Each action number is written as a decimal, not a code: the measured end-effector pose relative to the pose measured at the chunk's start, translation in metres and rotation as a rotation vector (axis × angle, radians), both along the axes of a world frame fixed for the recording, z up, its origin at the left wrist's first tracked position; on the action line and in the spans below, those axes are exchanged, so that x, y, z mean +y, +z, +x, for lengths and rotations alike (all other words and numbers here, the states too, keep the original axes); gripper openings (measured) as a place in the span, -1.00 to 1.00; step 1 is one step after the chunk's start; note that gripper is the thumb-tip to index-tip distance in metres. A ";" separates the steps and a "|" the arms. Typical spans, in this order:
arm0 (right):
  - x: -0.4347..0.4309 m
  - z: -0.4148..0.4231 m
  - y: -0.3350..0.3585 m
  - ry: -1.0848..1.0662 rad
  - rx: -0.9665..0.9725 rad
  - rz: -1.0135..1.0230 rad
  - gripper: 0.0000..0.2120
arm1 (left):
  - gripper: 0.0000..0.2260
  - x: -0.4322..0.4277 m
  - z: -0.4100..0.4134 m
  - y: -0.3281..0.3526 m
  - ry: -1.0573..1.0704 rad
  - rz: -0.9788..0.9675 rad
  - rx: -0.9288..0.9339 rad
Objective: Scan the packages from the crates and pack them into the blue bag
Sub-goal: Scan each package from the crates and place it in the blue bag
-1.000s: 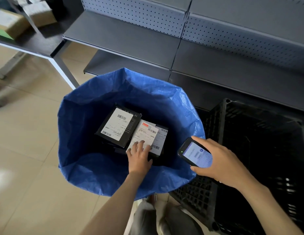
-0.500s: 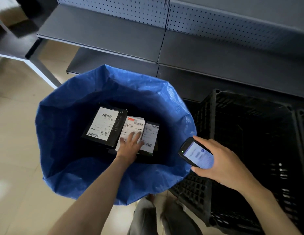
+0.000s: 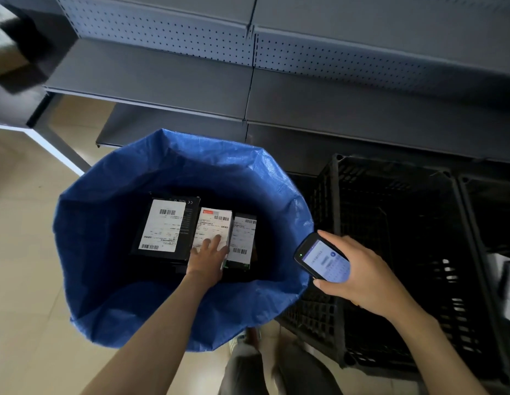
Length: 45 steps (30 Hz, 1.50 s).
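The blue bag (image 3: 105,303) stands open on the floor below me. Three labelled packages lie in its bottom: a large black box (image 3: 162,223), a white-labelled package (image 3: 212,225) in the middle, and a narrow black one (image 3: 244,235) on the right. My left hand (image 3: 208,259) reaches into the bag, and its straight, spread fingers rest on the near end of the middle package. My right hand (image 3: 365,276) grips a handheld scanner (image 3: 323,260) with a lit screen, above the bag's right rim.
A black plastic crate (image 3: 404,252) stands just right of the bag, its inside dark. A second crate (image 3: 490,212) beside it shows something white (image 3: 507,283) at the frame edge. Grey metal shelving (image 3: 162,72) runs behind. Tiled floor lies to the left.
My left hand stays flat on the middle package, which now lies straighter between the other two. The right hand with the scanner has hardly moved. The view has shifted slightly.
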State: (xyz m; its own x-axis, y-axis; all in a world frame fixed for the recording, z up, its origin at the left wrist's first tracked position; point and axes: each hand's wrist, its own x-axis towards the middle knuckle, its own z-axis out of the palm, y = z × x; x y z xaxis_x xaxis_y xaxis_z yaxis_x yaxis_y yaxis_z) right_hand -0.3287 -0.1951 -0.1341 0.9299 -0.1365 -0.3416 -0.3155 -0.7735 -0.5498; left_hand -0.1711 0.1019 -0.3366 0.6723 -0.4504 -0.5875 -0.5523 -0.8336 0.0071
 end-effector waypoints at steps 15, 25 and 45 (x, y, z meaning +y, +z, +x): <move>-0.047 -0.065 0.033 -0.286 -0.128 -0.010 -0.10 | -0.62 -0.068 -0.036 0.125 0.073 -0.398 -0.056; -0.134 -0.149 0.043 -0.570 -0.143 -0.049 -0.11 | -0.69 -0.210 -0.077 0.186 -0.212 -0.681 -0.189; -0.407 -0.344 0.034 -0.817 -0.233 -0.070 -0.14 | -0.69 -0.575 -0.275 0.189 -0.432 -0.669 0.055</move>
